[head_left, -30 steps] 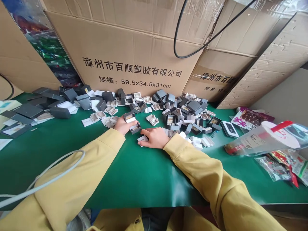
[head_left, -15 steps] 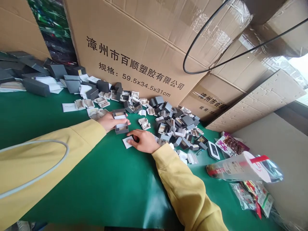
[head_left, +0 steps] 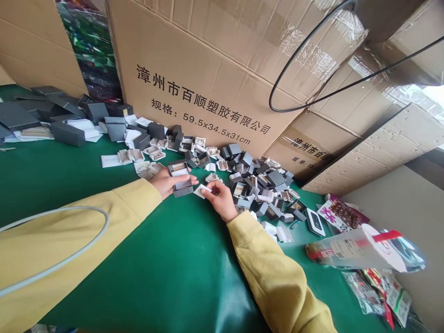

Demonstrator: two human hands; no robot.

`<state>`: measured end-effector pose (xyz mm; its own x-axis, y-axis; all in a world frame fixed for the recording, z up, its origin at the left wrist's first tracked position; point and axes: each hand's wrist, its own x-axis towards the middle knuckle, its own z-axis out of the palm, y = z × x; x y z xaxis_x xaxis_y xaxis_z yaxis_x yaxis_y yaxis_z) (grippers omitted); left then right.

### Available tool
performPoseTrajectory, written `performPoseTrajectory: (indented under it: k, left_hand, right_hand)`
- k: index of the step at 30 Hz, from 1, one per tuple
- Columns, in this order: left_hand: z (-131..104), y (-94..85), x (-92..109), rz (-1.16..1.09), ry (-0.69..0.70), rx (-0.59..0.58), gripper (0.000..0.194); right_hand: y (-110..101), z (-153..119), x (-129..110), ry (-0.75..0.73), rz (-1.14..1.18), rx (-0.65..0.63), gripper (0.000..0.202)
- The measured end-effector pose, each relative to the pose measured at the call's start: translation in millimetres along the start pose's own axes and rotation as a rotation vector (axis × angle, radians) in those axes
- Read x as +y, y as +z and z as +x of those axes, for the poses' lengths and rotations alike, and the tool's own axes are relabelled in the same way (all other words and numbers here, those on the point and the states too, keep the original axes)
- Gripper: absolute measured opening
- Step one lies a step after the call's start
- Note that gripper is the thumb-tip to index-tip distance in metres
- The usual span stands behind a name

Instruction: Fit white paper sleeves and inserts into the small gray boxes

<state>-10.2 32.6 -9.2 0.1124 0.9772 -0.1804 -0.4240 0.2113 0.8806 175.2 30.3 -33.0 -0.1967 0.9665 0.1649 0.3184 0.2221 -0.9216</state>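
My left hand (head_left: 165, 182) is closed around a small dark grey box (head_left: 181, 190), which lies opened out with a pale lining showing in it. The thumb rests across its middle. Just right of the box, my right hand (head_left: 222, 199) pinches a small white card (head_left: 201, 190) between thumb and fingers. Behind the right hand lies a pale box insert (head_left: 212, 177), partly hidden by the fingers. More pale inserts (head_left: 150, 170) lie on the green table (head_left: 166, 268) beyond my left hand.
Many small grey boxes (head_left: 275, 178) are heaped at the right, near a white device with a dark display (head_left: 315, 222). Larger dark boxes (head_left: 69, 134) stand at the left. A big carton (head_left: 208, 60) walls the back. A clear cup (head_left: 354, 252) and snack packets (head_left: 398, 296) lie right.
My right hand has lifted the white card from the table and now pinches it close to the grey box. The left hand still holds the box. The whole view has shifted slightly.
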Motion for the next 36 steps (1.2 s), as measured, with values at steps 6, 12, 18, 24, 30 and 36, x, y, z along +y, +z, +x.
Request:
performPoseTrajectory:
  k: [6, 12, 18, 24, 30, 36]
  left_hand:
    - [-3.6, 1.8, -9.3, 0.085, -0.025, -0.102, 0.041]
    - [-3.8, 3.6, -13.5, 0.121, 0.004, -0.082, 0.034]
    - [-5.1, 4.5, -11.3, 0.184, -0.004, -0.17, 0.035]
    - [-4.4, 5.6, -9.4, 0.269, -0.087, -0.164, 0.044]
    - [-2.4, 3.2, -11.0, 0.217, -0.092, -0.183, 0.061]
    - [-5.3, 7.2, -7.8, 0.166, -0.124, -0.188, 0.069]
  right_hand:
    - [0.9, 1.6, -1.7, 0.056, 0.17, 0.153, 0.031]
    - [1.4, 2.0, -4.0, -0.068, 0.236, 0.167, 0.028]
    - [2.0, 2.6, -3.9, -0.122, 0.143, 0.19, 0.022]
    - [1.1, 1.3, -0.1, -0.082, 0.148, 0.21, 0.045]
    - [2.1, 4.7, 4.3, -0.072, 0.236, 0.156, 0.04]
    - [-1.3, 4.6, 3.2, -0.053, 0.271, 0.148, 0.033]
